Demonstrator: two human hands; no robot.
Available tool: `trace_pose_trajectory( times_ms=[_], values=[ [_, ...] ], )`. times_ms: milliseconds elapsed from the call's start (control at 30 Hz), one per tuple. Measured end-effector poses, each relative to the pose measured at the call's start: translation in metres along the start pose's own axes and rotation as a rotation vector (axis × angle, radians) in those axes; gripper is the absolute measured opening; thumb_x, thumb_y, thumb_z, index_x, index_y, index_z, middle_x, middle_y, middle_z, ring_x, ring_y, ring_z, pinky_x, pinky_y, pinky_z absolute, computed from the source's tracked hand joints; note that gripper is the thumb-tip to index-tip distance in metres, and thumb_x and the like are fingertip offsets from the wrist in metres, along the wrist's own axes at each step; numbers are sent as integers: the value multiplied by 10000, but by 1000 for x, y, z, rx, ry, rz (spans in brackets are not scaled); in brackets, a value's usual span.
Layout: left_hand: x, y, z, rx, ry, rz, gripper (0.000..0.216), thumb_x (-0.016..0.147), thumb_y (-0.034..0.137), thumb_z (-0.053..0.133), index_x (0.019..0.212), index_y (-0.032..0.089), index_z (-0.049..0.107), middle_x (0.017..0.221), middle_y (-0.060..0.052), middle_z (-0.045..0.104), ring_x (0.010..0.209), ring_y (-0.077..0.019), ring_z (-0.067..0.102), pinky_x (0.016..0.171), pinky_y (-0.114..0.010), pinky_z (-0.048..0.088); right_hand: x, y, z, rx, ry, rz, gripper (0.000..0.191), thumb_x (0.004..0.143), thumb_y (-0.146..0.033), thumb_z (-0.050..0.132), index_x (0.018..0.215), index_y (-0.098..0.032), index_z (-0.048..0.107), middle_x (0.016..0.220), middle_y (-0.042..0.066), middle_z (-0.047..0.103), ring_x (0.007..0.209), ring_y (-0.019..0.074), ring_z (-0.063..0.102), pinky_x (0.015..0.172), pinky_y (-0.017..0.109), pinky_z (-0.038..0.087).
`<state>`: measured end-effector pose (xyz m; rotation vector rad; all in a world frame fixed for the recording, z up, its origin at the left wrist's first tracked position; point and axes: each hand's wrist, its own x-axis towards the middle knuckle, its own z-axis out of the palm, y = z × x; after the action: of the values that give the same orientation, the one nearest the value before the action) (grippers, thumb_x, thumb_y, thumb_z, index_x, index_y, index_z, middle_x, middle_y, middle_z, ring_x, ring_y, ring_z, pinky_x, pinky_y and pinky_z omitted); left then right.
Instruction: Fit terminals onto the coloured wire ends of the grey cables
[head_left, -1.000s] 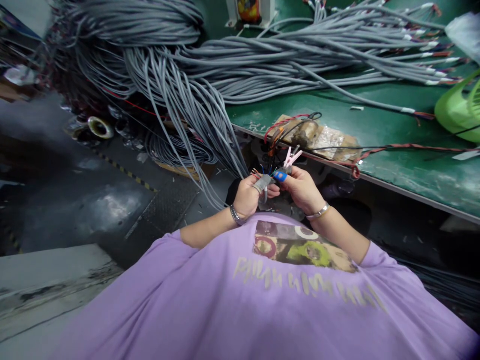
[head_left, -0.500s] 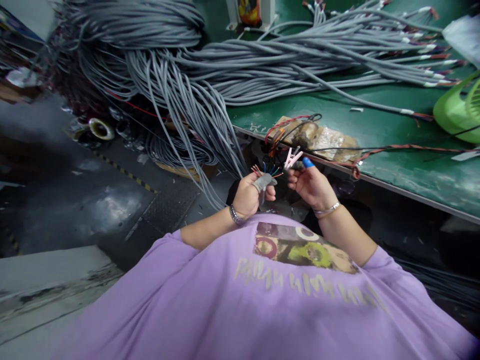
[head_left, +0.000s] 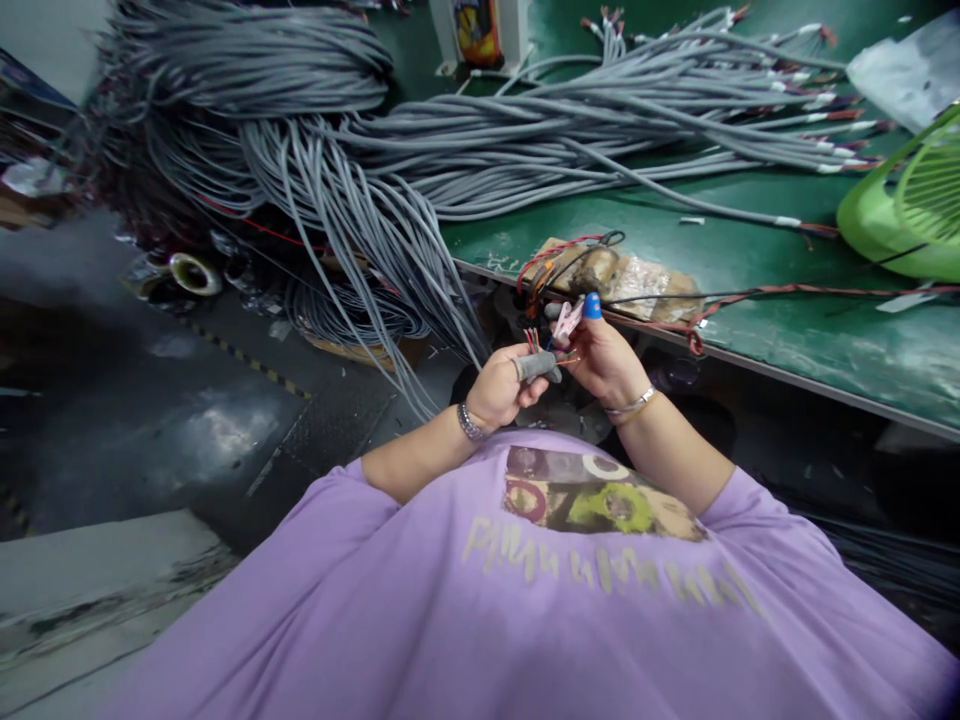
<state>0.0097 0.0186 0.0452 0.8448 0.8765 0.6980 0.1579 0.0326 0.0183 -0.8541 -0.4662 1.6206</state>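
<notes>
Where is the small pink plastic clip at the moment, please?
The small pink plastic clip is mid-frame in the head view, pinched in the right hand beside its blue-capped fingertip, just right of the coloured wire ends in the left hand.

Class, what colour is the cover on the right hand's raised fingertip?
The fingertip cover is blue; head view.

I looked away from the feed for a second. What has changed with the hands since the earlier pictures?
The right hand, which had drawn away to the right half a second ago, has come back against the left hand at the coloured wire ends. Nothing was let go: the left hand keeps the wire ends, the right keeps the pink tool. The grey cable pile lies as before.
</notes>
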Motion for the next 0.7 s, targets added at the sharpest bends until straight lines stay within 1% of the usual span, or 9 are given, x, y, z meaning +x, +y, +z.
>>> trace_pose_trajectory(
  times_ms=[133, 233, 367, 500, 600, 700],
  values=[
    [2, -3, 1, 42, -21, -18, 335, 634, 416, 770, 683, 141, 584, 426, 41, 489, 326, -30, 328, 358, -187, 177, 2, -1, 5, 54, 54, -17, 494, 692, -643, 797, 741, -174, 651, 597, -46, 562, 515, 60, 456, 475, 196, 383],
    [3, -5, 1, 60, -8, -35, 322, 656, 408, 761, 680, 140, 585, 434, 36, 492, 332, -30, 336, 360, -185, 171, 2, 0, 5, 54, 72, -25, 503, 687, -651, 796, 744, -175, 643, 602, -46, 571, 523, 60, 473, 484, 197, 387],
    [1, -6, 2, 32, 13, -37, 309, 637, 388, 770, 687, 142, 590, 440, 34, 499, 334, -33, 344, 351, -184, 171, 0, 2, 2, 32, 41, -18, 528, 718, -713, 728, 790, -198, 638, 658, -34, 617, 542, 73, 502, 504, 212, 406],
    [-4, -8, 0, 37, 26, -36, 320, 653, 411, 766, 720, 139, 611, 436, 27, 502, 329, -38, 342, 350, -189, 177, -5, -1, -2, -20, 14, 45, 573, 751, -788, 624, 751, -216, 594, 669, -20, 625, 538, 90, 508, 513, 225, 422],
    [-9, -11, -2, 65, 18, -15, 345, 662, 446, 768, 706, 139, 617, 431, 22, 501, 326, -44, 348, 344, -197, 189, -8, -6, -3, -69, -3, 98, 613, 773, -823, 550, 794, -215, 624, 692, 1, 641, 534, 103, 505, 499, 235, 424],
    [-12, -12, -3, 79, 23, 16, 350, 672, 460, 765, 697, 143, 618, 428, 21, 505, 321, -48, 355, 335, -200, 192, -9, -10, -3, -78, -11, 136, 605, 779, -803, 568, 833, -205, 648, 697, 7, 644, 531, 105, 501, 494, 234, 431]
  ],
)
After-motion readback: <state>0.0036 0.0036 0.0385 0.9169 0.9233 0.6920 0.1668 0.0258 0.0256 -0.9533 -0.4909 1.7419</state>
